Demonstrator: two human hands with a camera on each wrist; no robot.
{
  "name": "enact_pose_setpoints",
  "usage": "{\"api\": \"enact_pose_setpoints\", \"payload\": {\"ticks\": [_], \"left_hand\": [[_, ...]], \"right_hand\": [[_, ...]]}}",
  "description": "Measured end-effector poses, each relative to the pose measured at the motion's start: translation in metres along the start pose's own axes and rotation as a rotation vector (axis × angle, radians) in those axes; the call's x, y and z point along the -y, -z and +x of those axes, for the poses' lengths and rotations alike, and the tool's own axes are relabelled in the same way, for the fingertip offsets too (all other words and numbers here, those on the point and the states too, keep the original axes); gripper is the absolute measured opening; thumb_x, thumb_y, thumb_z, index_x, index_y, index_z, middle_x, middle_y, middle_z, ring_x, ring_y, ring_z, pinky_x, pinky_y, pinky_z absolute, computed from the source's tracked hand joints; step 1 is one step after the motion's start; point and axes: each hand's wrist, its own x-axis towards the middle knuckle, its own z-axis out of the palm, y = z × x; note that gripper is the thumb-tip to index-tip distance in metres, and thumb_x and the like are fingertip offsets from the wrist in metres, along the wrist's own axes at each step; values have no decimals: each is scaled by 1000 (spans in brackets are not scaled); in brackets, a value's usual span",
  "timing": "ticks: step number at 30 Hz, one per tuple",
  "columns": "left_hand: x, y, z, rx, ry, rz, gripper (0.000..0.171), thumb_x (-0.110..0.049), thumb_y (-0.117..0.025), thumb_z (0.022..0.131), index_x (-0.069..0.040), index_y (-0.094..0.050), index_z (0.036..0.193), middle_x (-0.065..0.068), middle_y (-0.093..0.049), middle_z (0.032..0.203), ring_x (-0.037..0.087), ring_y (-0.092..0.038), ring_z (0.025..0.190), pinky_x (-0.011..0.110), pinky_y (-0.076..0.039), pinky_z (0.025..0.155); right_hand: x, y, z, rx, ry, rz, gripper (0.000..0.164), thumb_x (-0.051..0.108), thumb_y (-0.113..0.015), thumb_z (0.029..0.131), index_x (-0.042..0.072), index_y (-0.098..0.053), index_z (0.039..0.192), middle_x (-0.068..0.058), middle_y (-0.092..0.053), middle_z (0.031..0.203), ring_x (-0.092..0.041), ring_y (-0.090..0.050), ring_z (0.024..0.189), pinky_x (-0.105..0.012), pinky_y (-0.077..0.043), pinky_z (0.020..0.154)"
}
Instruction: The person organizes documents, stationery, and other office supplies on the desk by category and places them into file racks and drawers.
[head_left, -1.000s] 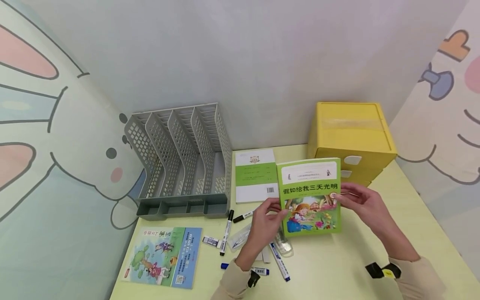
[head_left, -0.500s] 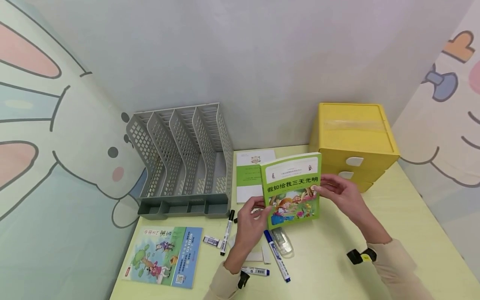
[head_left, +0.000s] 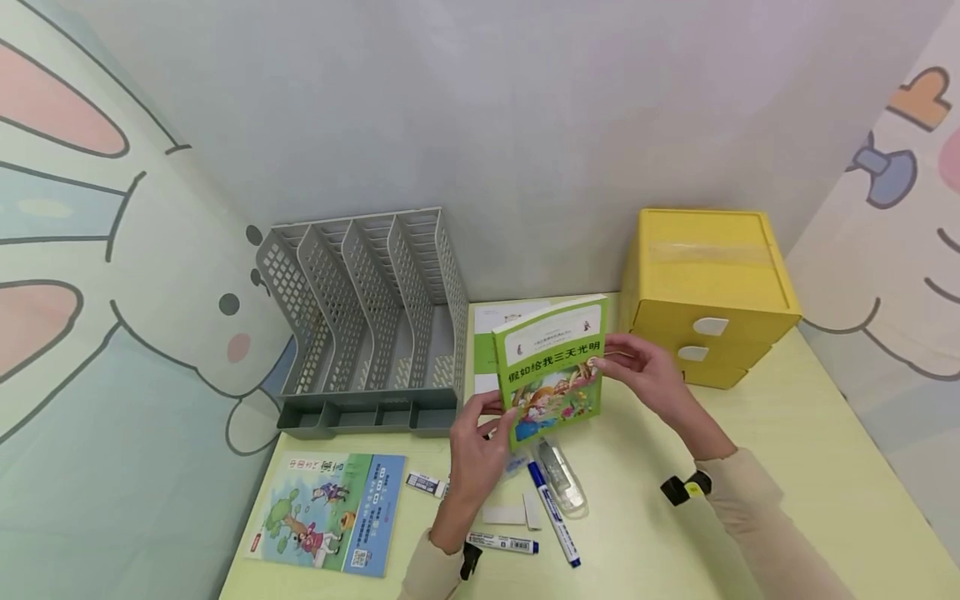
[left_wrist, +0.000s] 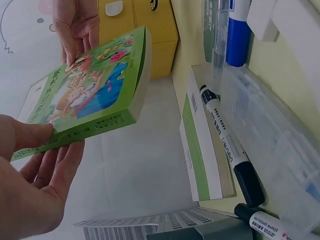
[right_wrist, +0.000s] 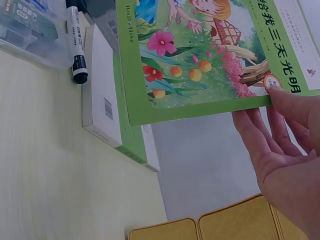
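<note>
A green picture-covered book (head_left: 555, 367) is held up above the table, tilted, its front cover facing the head camera. My left hand (head_left: 480, 446) grips its spine side, thumb on the cover and fingers behind, as the left wrist view shows. On the opposite edge my right hand (head_left: 647, 375) pinches it, with the thumb (right_wrist: 292, 105) on the cover and fingers underneath. Behind it a white-and-green book (head_left: 487, 333) lies on the table, partly hidden. Below the held book are a clear case (head_left: 562, 479) and a blue-capped marker (head_left: 553, 515).
A grey file rack (head_left: 367, 317) with upright dividers stands at the back left. At the back right is a yellow drawer box (head_left: 708, 267). Another book (head_left: 326, 512) lies front left. An eraser (head_left: 425, 483) and a second blue marker (head_left: 504, 543) lie near my left arm.
Both hands have carried the green book leftward and slightly back, toward the rack. It has turned so that its spine side shows more. The grip of both hands stays the same.
</note>
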Motion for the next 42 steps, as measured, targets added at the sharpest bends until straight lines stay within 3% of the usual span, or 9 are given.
{"api": "enact_pose_setpoints", "payload": {"ticks": [8, 17, 24, 35, 42], "left_hand": [[-1, 11, 3, -72, -41, 104, 24, -6, -76, 93, -4, -69, 116, 11, -68, 105, 26, -70, 96, 33, -62, 73], [1, 20, 5, -141, -132, 147, 21, -5, -75, 93, -2, -69, 114, 13, -67, 102, 27, -70, 92, 31, -62, 70], [1, 27, 7, -234, -184, 186, 24, 3, -77, 89, 3, -69, 112, 17, -66, 98, 30, -70, 89, 33, -62, 69], [1, 37, 14, -325, -161, 194, 20, 0, -75, 92, 4, -69, 111, 17, -64, 98, 30, -68, 89, 27, -60, 74], [-3, 48, 26, -423, -171, 217, 20, 13, -72, 89, 12, -66, 108, 25, -61, 94, 36, -64, 84, 22, -59, 71]], "right_hand": [[3, -17, 22, 48, 46, 15, 37, 9, -75, 94, -1, -64, 128, -19, -70, 119, -11, -73, 100, -26, -59, 83], [3, -38, 45, 93, 73, 85, 35, 5, -73, 95, -2, -65, 128, -12, -71, 117, -15, -73, 101, -27, -59, 85], [7, -55, 62, 110, 70, 80, 36, 6, -73, 95, 1, -65, 129, -17, -69, 121, -20, -73, 105, -27, -58, 88], [11, -76, 81, 137, 86, 117, 36, 3, -71, 96, -4, -63, 131, -24, -67, 124, -27, -70, 107, -32, -58, 89], [6, -88, 79, 129, -23, 116, 35, 2, -70, 97, -4, -62, 130, -24, -65, 127, -42, -66, 112, -47, -57, 93]]}}
